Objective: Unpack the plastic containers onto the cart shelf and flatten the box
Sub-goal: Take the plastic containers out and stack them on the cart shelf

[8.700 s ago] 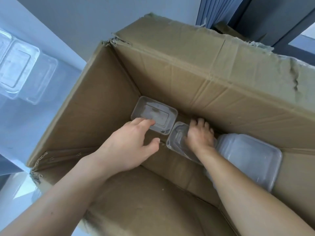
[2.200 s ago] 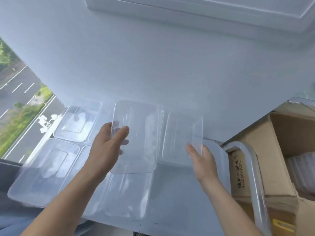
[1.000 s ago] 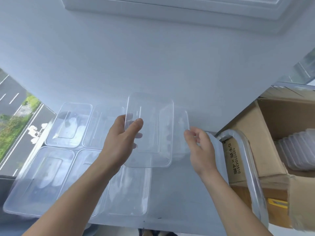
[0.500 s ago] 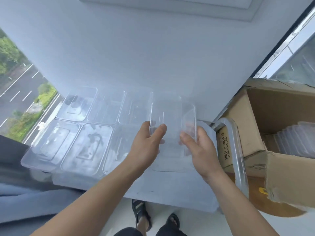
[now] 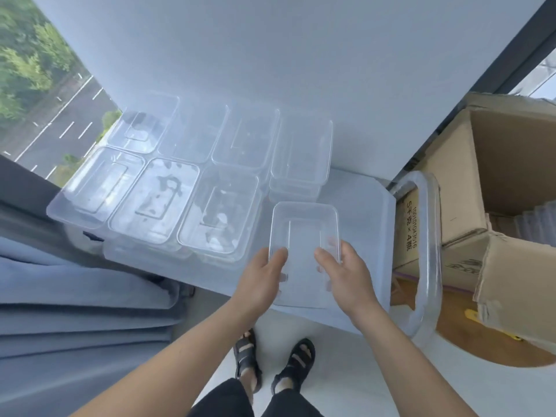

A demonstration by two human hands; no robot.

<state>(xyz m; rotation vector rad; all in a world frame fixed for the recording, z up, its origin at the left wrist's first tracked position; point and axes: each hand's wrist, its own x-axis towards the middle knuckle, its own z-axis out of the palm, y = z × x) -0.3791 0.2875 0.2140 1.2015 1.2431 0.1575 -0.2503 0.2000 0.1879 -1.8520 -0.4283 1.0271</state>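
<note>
You are holding a clear rectangular container (image 5: 304,233) at the cart shelf's (image 5: 361,206) near right; seven others (image 5: 154,200) are sitting in two rows beside it; the cardboard box (image 5: 451,188) is standing open.

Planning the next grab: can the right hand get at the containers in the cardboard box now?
Probably not yet: right hand and left hand both grip a clear container over the cart shelf. The cardboard box itself stands open.
</note>
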